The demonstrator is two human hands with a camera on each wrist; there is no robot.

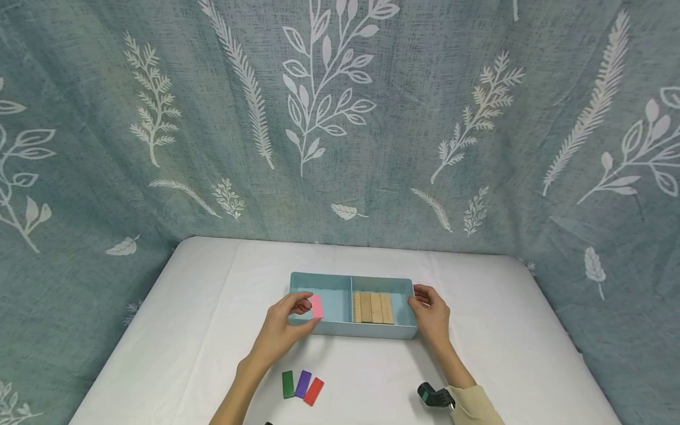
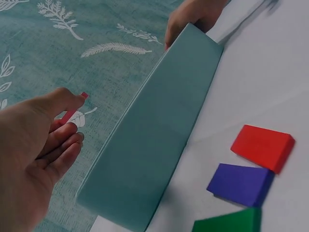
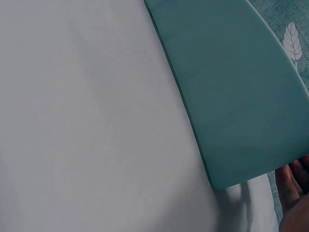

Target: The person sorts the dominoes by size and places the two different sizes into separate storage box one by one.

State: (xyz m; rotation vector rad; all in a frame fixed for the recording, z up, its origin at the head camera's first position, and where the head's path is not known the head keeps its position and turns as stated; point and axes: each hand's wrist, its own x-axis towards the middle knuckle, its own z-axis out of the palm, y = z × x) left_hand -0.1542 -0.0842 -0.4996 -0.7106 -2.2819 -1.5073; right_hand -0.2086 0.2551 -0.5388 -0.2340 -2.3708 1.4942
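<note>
My left hand (image 1: 281, 324) pinches a pink block (image 1: 317, 306) between thumb and fingertips, held up over the near left part of a blue divided box (image 1: 356, 329). In the left wrist view that pink block (image 2: 72, 112) shows edge-on, above the box's rim. At the box's right end, my right hand (image 1: 431, 313) grips the wall, thumb at the rim and fingers along the outside. Several plain wooden blocks (image 1: 373, 307) lie side by side in the right compartment. In the right wrist view only some fingers (image 3: 288, 191) show beside the box end (image 3: 241, 96).
Green (image 1: 288, 384), purple (image 1: 303, 383) and red (image 1: 314, 391) blocks lie on the white tablecloth (image 1: 175, 354) in front of the box. A small black device (image 1: 434, 395) sits by the right sleeve (image 1: 474, 405). Leaf-patterned cloth (image 1: 340, 195) hangs behind the table.
</note>
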